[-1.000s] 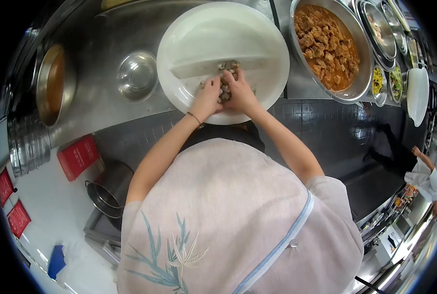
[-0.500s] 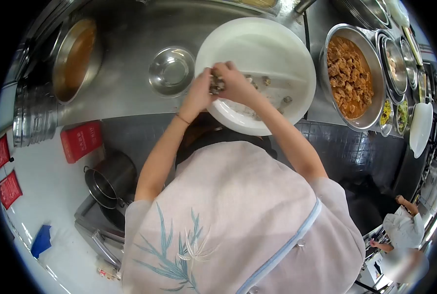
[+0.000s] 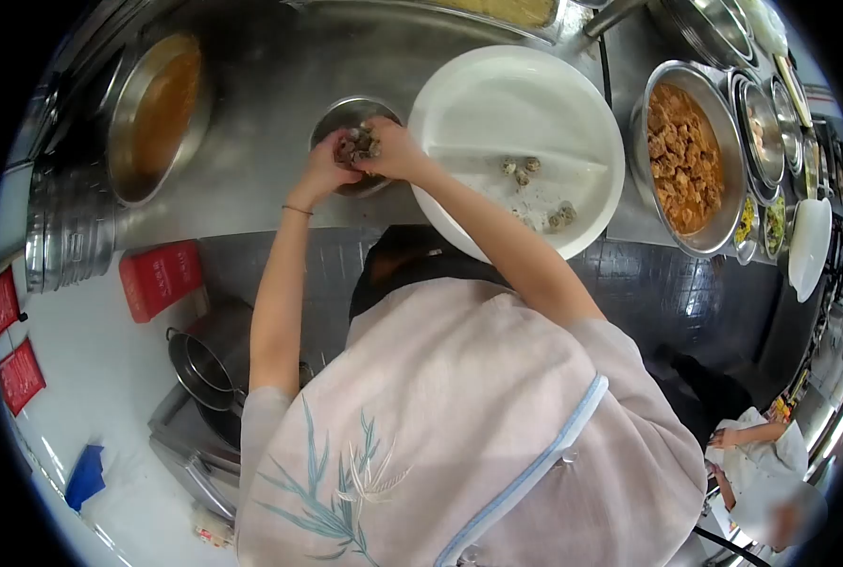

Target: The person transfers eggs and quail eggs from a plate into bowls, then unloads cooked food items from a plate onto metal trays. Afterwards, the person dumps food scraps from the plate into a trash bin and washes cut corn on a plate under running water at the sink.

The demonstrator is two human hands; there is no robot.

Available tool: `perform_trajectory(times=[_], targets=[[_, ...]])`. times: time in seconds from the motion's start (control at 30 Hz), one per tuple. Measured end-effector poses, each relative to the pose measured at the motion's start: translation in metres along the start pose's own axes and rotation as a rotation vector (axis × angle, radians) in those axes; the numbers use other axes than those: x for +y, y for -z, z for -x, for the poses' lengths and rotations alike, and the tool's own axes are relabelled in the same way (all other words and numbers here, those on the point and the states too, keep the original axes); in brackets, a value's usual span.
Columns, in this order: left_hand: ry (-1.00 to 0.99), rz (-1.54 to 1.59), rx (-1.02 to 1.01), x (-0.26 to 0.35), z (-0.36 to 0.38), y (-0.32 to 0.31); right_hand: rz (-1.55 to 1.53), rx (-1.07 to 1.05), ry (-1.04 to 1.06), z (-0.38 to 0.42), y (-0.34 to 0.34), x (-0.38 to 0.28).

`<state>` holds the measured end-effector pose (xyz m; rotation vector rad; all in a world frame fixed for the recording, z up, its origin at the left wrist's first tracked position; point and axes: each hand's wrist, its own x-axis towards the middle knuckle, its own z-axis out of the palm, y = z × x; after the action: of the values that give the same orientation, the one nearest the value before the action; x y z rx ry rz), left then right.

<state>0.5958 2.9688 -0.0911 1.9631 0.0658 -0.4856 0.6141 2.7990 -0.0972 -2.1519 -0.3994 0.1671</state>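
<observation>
My left hand (image 3: 325, 170) and my right hand (image 3: 393, 151) are cupped together around a cluster of speckled quail eggs (image 3: 358, 145). Both are over a small steel bowl (image 3: 330, 115), whose inside is mostly hidden by them. To the right stands a large white basin (image 3: 497, 80) with a raised ridge across its floor. Several more quail eggs (image 3: 522, 168) lie in it, some by the ridge and some near the front wall. My right forearm passes over the basin's near left rim.
At the right, a steel bowl (image 3: 683, 156) holds chunks of meat in reddish sauce. A deep bowl of orange liquid (image 3: 163, 113) stands at the left. Beyond are stacked steel bowls (image 3: 760, 128). A pot (image 3: 201, 370) is below the counter; a co-worker (image 3: 762, 454) is at lower right.
Both hands have moved left with the quail eggs, from above the white basin's left rim to the small steel bowl. The view has shifted a little.
</observation>
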Motion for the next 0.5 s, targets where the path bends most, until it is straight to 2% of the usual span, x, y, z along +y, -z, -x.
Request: perform_trajectory(times=[0.03, 0.07, 0.1, 0.13, 0.17, 0.23, 0.3, 0.33, 0.37, 0.4, 0.43, 0.5], targets=[[0.000, 0.002, -0.014, 0.003, 0.007, -0.003, -0.164, -0.017, -0.057, 0.007, 0.014, -0.009], [-0.113, -0.284, 0.112, 0.014, 0.015, -0.005, -0.323, -0.023, -0.112, 0.013, 0.029, -0.013], [-0.237, -0.561, 0.237, 0.025, 0.020, -0.010, -0.308, -0.003, -0.128, 0.024, 0.043, -0.012], [-0.292, -0.599, 0.307, 0.035, 0.024, -0.019, -0.256, 0.068, -0.042, 0.039, 0.058, -0.010], [-0.309, -0.582, 0.284, 0.052, 0.028, -0.032, -0.200, 0.136, 0.044, 0.055, 0.073, -0.006], [-0.319, -0.453, 0.089, 0.087, 0.035, -0.066, 0.000, 0.296, -0.080, 0.094, 0.103, 0.021], [-0.289, -0.419, -0.171, 0.109, 0.039, -0.105, 0.328, 0.442, -0.163, 0.129, 0.135, 0.053], [-0.339, -0.473, -0.178, 0.108, 0.037, -0.123, 0.335, 0.449, -0.173, 0.140, 0.144, 0.060], [-0.346, -0.471, -0.188, 0.103, 0.034, -0.139, 0.476, 0.459, -0.262, 0.149, 0.151, 0.064], [-0.331, -0.635, -0.193, 0.098, 0.029, -0.155, 0.617, 0.466, -0.350, 0.156, 0.155, 0.069], [-0.315, -0.798, -0.196, 0.096, 0.024, -0.165, 0.620, 0.471, -0.357, 0.157, 0.154, 0.072], [-0.282, -0.843, -0.241, 0.091, 0.018, -0.179, 0.459, 0.423, -0.327, 0.151, 0.145, 0.079]])
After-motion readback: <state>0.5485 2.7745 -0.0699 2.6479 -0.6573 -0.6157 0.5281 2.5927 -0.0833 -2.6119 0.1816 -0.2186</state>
